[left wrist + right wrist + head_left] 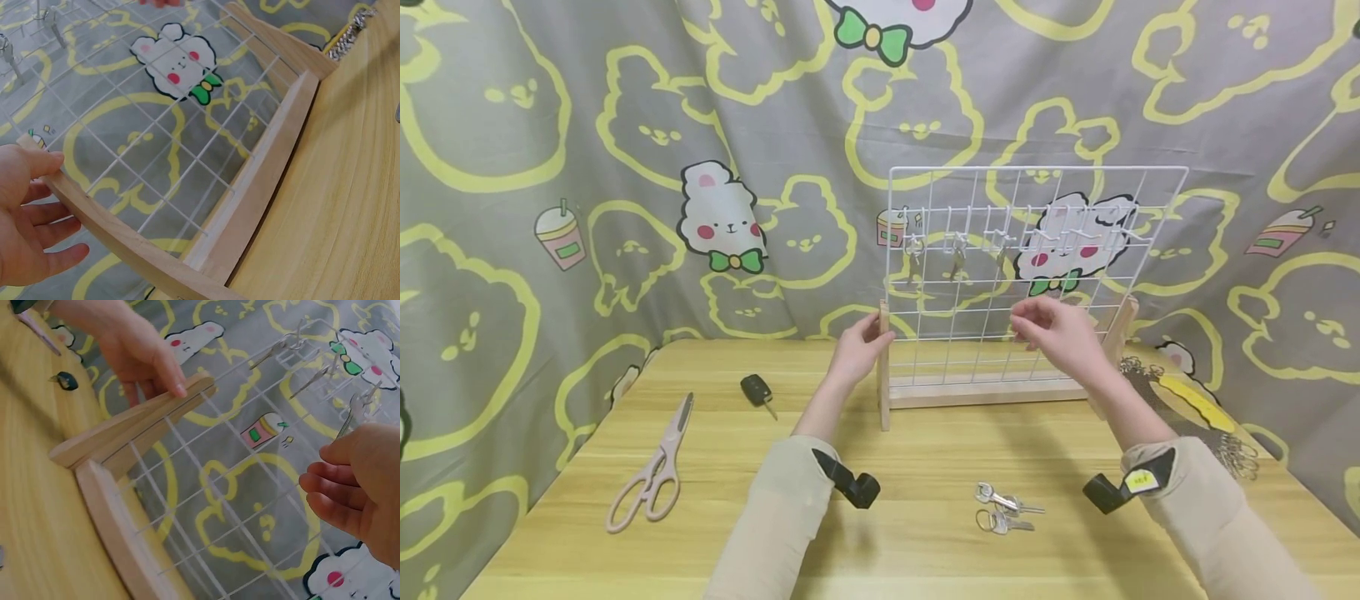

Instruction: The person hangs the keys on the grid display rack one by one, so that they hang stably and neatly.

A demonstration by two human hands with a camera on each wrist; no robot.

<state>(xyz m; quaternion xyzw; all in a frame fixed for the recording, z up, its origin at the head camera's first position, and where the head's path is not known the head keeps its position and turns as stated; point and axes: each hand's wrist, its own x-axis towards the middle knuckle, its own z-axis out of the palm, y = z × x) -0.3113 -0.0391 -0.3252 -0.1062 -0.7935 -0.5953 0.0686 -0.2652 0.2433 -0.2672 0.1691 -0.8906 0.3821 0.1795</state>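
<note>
Steadying the rack matters most at this point, and the left hand [859,346] does that: its thumb lies along the top of the left wooden upright [883,367] of the white wire grid rack [1037,275], while the other fingers hang relaxed behind the post, touching rather than clamping. The rack stands upright toward the back of the yellow wooden table [925,550], its base [985,392] flat on the surface, with three keys [956,254] already hanging from the left hooks of the upper row and the hooks [1078,236] to their right bare. The right hand [1060,333] hovers in front of the mesh, below those free hooks; its fingers are loosely curled toward the thumb, and neither the head view nor the right wrist view shows anything between them, so I judge that it carries nothing. Two more keys on rings [1003,510] lie on the table near the person, between the forearms, well apart from the rack. To work well here, I would keep the thumb pressing the upright down and slightly back so the light frame cannot tip, pinch a key by its blade so the ring hangs free, and bring the ring onto a hook from above. A car key [757,390] and scissors [655,479] lie to the left, clear of the work.
</note>
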